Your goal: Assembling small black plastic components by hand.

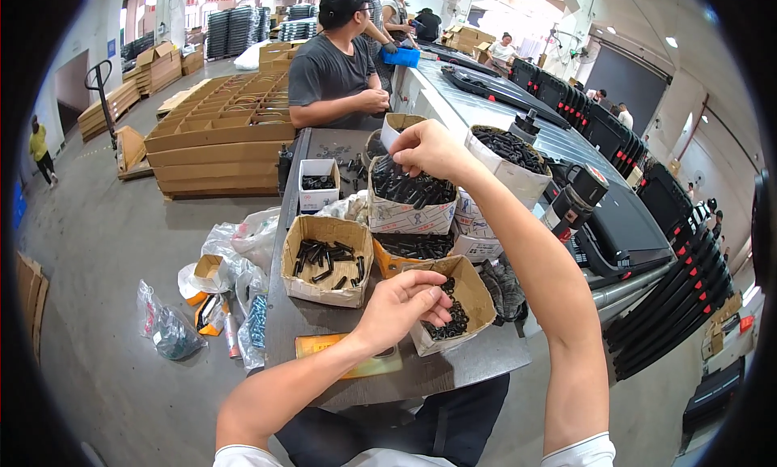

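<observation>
My right hand hovers over a white cardboard box heaped with long black bolts. Its thumb and fingers are pinched together; anything between them is too small to make out. Nearer to me, my left hand is above the left side of an open carton of small black fasteners. The left fingers are curled in towards the thumb, and what they hold, if anything, is hidden. Just left of it stands a wider carton with loose black bolts in the bottom.
A small white box and a rounded tub of black parts stand farther back, with a black cylindrical tool at right. A yellow packet lies on the dark table. A co-worker is across it. Plastic bags lie left.
</observation>
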{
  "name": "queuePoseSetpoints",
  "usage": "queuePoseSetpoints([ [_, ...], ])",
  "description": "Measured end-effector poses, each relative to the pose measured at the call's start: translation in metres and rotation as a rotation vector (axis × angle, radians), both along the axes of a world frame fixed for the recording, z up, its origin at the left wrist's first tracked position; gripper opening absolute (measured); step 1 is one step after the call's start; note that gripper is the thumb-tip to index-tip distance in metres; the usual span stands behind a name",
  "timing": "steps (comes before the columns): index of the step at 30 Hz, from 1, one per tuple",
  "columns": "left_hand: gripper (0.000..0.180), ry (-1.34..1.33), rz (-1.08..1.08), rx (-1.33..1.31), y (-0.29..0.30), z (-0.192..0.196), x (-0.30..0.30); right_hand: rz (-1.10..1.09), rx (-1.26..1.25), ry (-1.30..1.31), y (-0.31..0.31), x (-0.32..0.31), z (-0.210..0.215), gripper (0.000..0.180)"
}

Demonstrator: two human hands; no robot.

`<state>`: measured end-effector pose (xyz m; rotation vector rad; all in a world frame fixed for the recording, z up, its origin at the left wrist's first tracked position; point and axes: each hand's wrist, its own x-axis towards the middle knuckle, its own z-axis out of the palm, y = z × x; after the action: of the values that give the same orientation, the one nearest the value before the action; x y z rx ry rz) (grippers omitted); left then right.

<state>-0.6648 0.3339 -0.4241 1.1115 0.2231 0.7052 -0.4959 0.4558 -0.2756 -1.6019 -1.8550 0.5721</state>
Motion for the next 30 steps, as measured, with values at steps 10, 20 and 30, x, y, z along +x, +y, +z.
queuePoseSetpoints([
  [10, 0.028, 0.01, -0.018, -0.01, 0.0, 0.0, -0.004, -0.018, -0.147, -0.046, 0.012, 0.007, -0.001, 0.014],
  [20, 0.016, 0.616, 0.604, 0.826, 0.072, 0.069, -0.09, 0.122, 0.151, -0.017, -0.082, 0.005, 0.025, 0.015],
  [30, 0.034, 1.198, 0.219, 1.298, 0.13, 0.016, -0.077, 0.361, 0.051, -0.629, -0.173, 0.022, -0.075, 0.013],
])
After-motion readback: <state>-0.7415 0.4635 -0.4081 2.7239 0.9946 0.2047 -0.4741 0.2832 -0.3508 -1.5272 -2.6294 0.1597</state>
